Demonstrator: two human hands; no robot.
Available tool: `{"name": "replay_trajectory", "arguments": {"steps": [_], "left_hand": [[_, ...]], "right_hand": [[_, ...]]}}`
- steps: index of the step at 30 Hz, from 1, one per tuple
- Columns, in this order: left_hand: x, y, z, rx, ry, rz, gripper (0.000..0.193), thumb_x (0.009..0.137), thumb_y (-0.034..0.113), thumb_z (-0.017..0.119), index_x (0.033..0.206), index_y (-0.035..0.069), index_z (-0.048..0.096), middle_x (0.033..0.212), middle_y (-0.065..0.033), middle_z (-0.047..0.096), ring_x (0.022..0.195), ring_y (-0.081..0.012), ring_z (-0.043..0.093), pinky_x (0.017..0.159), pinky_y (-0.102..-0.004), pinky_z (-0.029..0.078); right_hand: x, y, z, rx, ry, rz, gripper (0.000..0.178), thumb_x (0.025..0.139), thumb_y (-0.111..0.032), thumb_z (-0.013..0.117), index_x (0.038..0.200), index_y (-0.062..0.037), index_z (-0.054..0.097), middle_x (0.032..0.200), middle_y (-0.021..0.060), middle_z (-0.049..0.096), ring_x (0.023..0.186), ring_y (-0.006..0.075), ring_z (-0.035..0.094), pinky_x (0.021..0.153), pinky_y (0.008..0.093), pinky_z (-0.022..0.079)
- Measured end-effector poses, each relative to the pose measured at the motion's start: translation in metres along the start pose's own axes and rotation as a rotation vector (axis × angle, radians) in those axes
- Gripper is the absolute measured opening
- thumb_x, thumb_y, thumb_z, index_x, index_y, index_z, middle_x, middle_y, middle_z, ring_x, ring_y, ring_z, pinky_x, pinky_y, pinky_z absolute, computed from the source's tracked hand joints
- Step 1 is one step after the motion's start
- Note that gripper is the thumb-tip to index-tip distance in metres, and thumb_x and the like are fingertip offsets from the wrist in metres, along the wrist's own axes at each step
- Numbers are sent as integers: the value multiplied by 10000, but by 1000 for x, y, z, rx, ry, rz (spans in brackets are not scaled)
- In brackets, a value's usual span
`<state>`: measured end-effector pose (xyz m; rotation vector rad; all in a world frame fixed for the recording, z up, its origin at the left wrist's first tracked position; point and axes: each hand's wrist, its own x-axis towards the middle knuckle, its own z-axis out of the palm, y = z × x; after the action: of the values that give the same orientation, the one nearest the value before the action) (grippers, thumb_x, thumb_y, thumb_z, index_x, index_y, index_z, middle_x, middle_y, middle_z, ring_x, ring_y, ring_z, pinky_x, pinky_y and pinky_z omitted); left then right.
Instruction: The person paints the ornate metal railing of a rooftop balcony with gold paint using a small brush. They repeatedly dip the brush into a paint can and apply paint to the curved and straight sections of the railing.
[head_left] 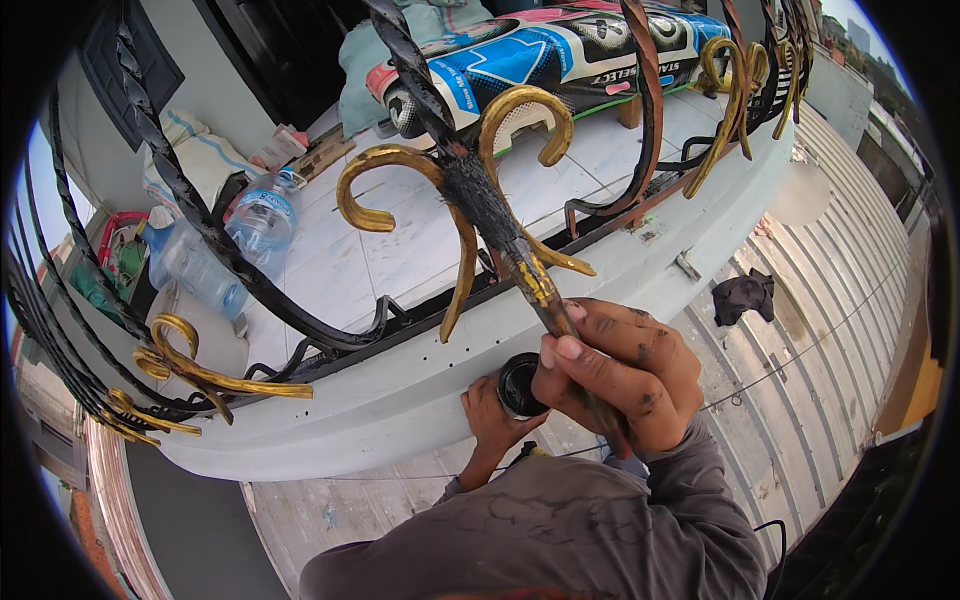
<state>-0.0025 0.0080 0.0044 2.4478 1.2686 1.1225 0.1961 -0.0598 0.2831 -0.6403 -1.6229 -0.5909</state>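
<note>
My right hand (640,375) pinches the handle of a paintbrush (530,268), its fingers smudged with dark paint. Black bristles reach up and left to a twisted black bar of the iron railing (412,75), where gold scrolls (390,180) curl off on both sides. From this view I cannot tell whether the bristles touch the bar. Lower down, beside the white ledge, my left hand (490,415) is wrapped round a small round can of black paint (520,385). The can's far side is partly hidden by my right hand.
Behind the railing, a tiled floor (345,270) holds large clear water bottles (262,225) and a printed dance-game mat (560,60). The curved white ledge (380,415) runs under the railing. A corrugated metal roof (800,350) with a black cloth (743,298) lies to the right.
</note>
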Motion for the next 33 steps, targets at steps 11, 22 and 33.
{"name": "replay_trajectory", "arguments": {"steps": [11, 22, 33], "left_hand": [[-7, -18, 14, 83, -65, -20, 1067, 513, 679, 903, 1274, -7, 607, 1209, -146, 634, 1191, -339, 522, 984, -490, 378], [-5, -11, 8, 48, -16, 1, 914, 539, 670, 892, 1237, 127, 659, 1195, -65, 607, 1183, -319, 485, 950, -493, 377], [-4, -6, 5, 66, -4, -1, 1076, 526, 668, 901, 1296, -25, 612, 1209, -145, 641, 1190, -359, 517, 996, -504, 377]], "right_hand": [[-37, -14, 8, -51, 42, 140, 410, 728, -37, 839, 1116, 43, 734, 974, 204, 726, 872, 326, 766, 656, 327, 635], [-76, -5, 27, -175, -96, 373, 295, 679, 15, 852, 935, -66, 729, 841, 93, 738, 679, 203, 733, 567, 267, 561], [-53, -16, -6, 10, -49, 180, 535, 701, -13, 891, 1196, -2, 689, 1031, 224, 718, 927, 417, 758, 676, 394, 653]]}}
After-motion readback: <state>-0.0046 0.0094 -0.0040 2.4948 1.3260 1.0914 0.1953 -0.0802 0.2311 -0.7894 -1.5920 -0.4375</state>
